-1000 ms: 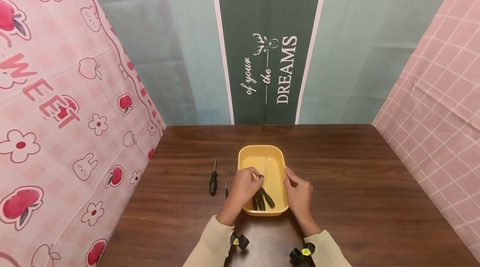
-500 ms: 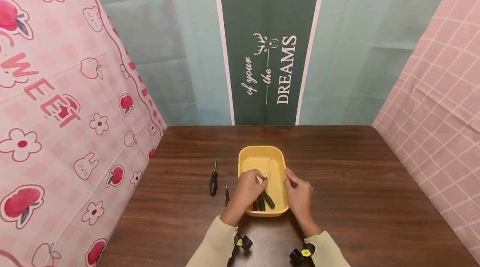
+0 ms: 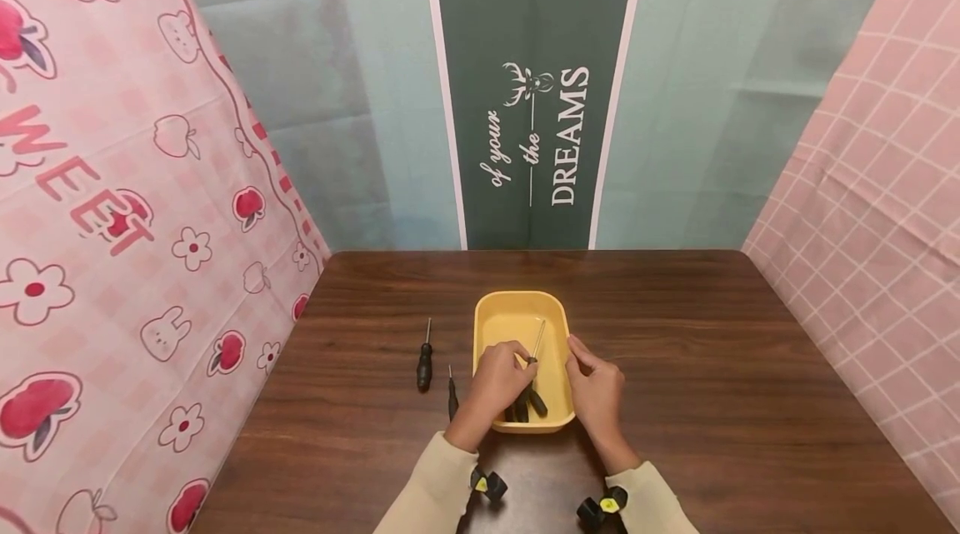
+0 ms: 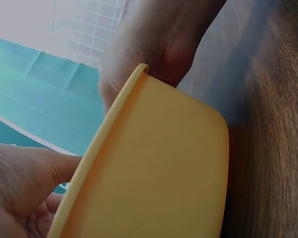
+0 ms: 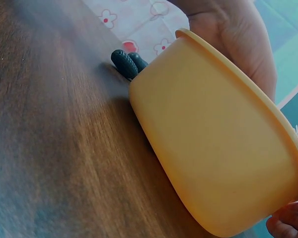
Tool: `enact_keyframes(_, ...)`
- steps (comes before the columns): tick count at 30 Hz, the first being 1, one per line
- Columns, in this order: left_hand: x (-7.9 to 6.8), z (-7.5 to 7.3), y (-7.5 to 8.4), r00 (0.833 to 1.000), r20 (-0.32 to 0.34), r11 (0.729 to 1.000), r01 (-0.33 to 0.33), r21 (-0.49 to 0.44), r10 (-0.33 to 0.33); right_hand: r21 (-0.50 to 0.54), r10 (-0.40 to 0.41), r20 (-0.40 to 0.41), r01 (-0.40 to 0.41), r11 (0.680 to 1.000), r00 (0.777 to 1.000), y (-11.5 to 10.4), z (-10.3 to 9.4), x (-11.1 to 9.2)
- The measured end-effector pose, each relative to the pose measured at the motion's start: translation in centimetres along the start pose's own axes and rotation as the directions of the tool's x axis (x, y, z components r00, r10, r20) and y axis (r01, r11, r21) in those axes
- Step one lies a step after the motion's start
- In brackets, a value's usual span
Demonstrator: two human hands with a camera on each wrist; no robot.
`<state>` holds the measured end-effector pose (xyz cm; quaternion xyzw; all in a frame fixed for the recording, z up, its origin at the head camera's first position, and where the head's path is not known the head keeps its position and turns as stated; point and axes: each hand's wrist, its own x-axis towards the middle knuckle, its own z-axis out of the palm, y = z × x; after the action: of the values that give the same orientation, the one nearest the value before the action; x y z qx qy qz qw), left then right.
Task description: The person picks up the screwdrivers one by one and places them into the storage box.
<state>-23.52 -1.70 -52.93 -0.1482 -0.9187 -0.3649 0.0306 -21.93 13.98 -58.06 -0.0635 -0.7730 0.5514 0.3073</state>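
Observation:
A yellow plastic container stands on the table, with several black-handled tools lying in its near end. My left hand reaches over the left rim and pinches a screwdriver inside; its thin metal shaft points up toward the far right corner, and most of its handle is hidden by the hand. At the right rim, my right hand grips the wall between thumb and fingers. In the left wrist view the container's yellow outer wall hides the left fingertips and the tools.
Left of the container, a black-handled screwdriver lies on the brown wooden table. A smaller one lies nearer, close to my left wrist. Two dark handles show past the container in the right wrist view. Printed cloths hang around the table.
My left hand has shifted slightly right and nearer me within the container, carrying the screwdriver, whose shaft has swung rightward. My right hand keeps its hold on the rim.

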Motion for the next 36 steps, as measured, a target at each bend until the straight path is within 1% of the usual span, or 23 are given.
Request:
enact_keyframes(9,-0.1,0.5,-0.2,1.000,0.001,1.000,0.007,-0.005,-0.007,0.009,-0.034,0.004,0.034,0.999,0.999,-0.1,0.0,-0.1)
enact_keyframes(17,0.0,1.0,-0.3,1.000,0.009,1.000,0.024,-0.020,-0.024,0.022,-0.013,0.014,0.013,1.000,1.000,0.0,0.0,-0.1)
enact_keyframes(27,0.1,1.3,-0.4,1.000,0.017,0.999,0.025,-0.020,-0.025,0.040,-0.017,0.013,0.017,0.999,1.000,0.0,0.0,0.0)
enact_keyframes(36,0.0,1.4,-0.5,0.998,0.042,0.998,0.054,-0.038,-0.052,0.031,-0.033,0.012,0.032,0.999,0.999,0.1,0.0,0.0)
